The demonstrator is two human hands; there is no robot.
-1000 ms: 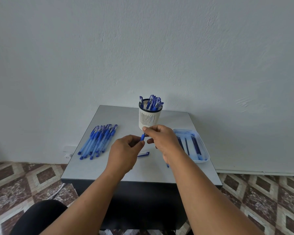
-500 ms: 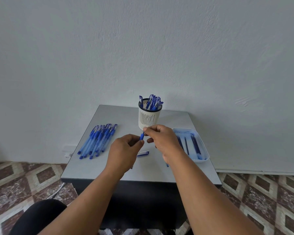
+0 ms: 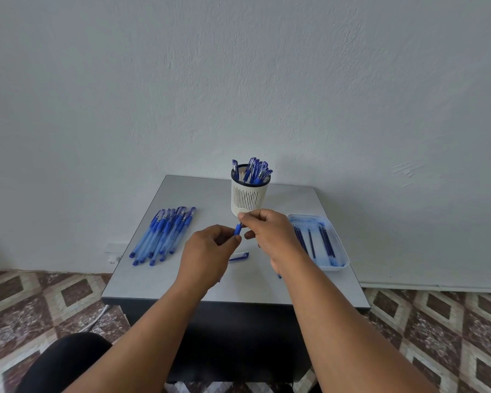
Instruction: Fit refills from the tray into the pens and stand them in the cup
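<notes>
Two hands share one pen (image 3: 237, 230): your left hand (image 3: 207, 252) grips its barrel, your right hand (image 3: 270, 232) pinches the tip end, so twist it straight on before the cup (image 3: 248, 198) just beyond, refills waiting in the tray (image 3: 341, 251).

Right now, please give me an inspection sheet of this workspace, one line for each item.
Surface: grey table, against the wall.
Job's things: cup holding pens; row of pens on the left; tray with refills on the right.
Clutter: pen cap lying loose.
Grippers: left hand and right hand both pinch one pen.
Cables: white cable on the floor.
Surroundings: white wall, patterned floor tiles.
</notes>
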